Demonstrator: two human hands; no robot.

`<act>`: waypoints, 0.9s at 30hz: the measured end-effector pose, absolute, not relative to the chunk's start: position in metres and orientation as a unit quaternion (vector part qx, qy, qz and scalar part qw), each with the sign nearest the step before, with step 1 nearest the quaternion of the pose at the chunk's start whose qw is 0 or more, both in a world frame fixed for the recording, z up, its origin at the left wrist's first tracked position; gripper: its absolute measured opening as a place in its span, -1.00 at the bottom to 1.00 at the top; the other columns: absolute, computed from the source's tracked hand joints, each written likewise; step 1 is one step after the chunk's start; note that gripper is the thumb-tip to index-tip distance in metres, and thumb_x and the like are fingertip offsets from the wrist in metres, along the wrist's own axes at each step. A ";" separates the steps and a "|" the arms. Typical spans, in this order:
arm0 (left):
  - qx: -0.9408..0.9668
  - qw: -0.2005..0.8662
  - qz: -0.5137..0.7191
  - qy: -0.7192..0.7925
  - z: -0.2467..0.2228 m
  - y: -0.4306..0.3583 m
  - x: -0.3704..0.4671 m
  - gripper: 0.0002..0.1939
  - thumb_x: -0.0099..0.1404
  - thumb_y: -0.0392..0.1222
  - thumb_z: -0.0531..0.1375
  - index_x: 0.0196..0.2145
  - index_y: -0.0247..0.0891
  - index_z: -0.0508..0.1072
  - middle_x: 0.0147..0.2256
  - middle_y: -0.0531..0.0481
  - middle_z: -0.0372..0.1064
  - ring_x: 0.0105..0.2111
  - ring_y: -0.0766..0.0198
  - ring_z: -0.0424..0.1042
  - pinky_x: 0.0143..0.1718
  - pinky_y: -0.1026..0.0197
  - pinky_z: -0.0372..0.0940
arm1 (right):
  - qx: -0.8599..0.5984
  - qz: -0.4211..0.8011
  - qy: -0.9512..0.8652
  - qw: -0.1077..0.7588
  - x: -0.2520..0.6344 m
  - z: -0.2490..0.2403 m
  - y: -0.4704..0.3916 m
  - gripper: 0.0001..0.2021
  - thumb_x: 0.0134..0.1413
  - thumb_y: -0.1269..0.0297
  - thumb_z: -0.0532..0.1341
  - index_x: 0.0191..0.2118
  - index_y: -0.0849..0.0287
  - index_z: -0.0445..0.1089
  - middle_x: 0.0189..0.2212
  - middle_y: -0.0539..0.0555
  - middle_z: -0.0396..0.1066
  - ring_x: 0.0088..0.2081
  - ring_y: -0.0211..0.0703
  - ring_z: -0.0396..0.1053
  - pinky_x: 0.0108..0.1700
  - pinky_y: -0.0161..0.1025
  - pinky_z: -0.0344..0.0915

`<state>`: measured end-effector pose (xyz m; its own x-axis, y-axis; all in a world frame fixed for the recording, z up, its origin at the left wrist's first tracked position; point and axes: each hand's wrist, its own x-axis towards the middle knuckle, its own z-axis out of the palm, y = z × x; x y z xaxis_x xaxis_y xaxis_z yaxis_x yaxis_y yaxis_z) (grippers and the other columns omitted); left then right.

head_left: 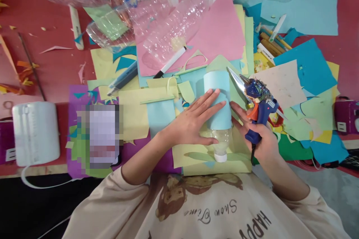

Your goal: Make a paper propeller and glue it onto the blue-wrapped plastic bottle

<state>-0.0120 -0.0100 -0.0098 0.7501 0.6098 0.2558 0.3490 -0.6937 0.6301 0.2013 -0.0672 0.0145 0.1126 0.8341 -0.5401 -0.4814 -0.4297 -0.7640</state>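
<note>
A small clear plastic bottle [220, 138] lies with its white cap toward me, light blue paper [216, 114] wrapped round its body. My left hand [193, 119] rests on the wrapped bottle, fingers spread and stretched out across the paper. On the other side, my right hand [262, 140] is closed round a dark blue glue gun [262, 110] with an orange trigger. Its nozzle points up and left, and blobs of dried glue and scraps coat its front. The right fingertips reach the paper's right edge. Silver scissor blades [237, 80] show beside the nozzle.
Several clear bottles [182, 22] lie across the back on pink paper [224, 26]. A black-and-white marker [170, 62] and a blue-grey pen [123, 78] lie among coloured paper scraps. At left are a blurred phone [102, 134] and a white case [36, 133]. Pencils [272, 43] lie at right.
</note>
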 end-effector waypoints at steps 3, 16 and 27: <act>0.891 0.284 0.233 0.266 -0.009 -0.009 -0.015 0.00 0.17 0.25 0.20 0.37 -0.21 -0.18 0.37 -0.32 -0.23 0.37 -0.17 -0.21 0.28 -0.23 0.03 | -0.520 0.662 -0.167 0.513 0.199 0.017 -0.065 -0.65 -0.21 0.35 0.27 -0.19 -0.02 0.42 -0.15 0.02 0.56 -0.05 0.08 0.50 -0.15 -0.01 0.50; 0.901 0.160 0.274 0.297 -0.010 -0.006 -0.026 -0.39 0.32 0.27 -0.03 0.18 -0.10 0.28 0.17 -0.19 0.11 0.16 -0.06 0.10 0.18 -0.10 0.12 | -0.518 0.668 -0.287 0.451 0.206 0.026 -0.049 -0.83 -0.02 0.21 0.33 -0.24 0.02 0.45 -0.14 0.00 0.56 -0.43 -0.16 0.52 -0.44 -0.22 0.46; 0.870 0.136 0.284 0.380 -0.015 -0.026 0.002 -0.28 0.33 0.32 -0.16 0.31 -0.08 0.05 0.25 -0.18 0.10 0.22 -0.07 0.10 0.17 -0.02 0.03 | -0.552 0.590 -0.375 0.455 0.230 0.029 -0.041 -0.90 0.06 0.26 0.27 -0.26 0.06 0.46 -0.26 0.02 0.55 -0.59 -0.25 0.40 -0.54 -0.23 0.35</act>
<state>0.0016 -0.0263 -0.0147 0.5492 0.7388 0.3905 0.5847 -0.6736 0.4522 0.2301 -0.0414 0.0292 0.0224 0.9505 -0.3098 -0.1226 -0.3049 -0.9445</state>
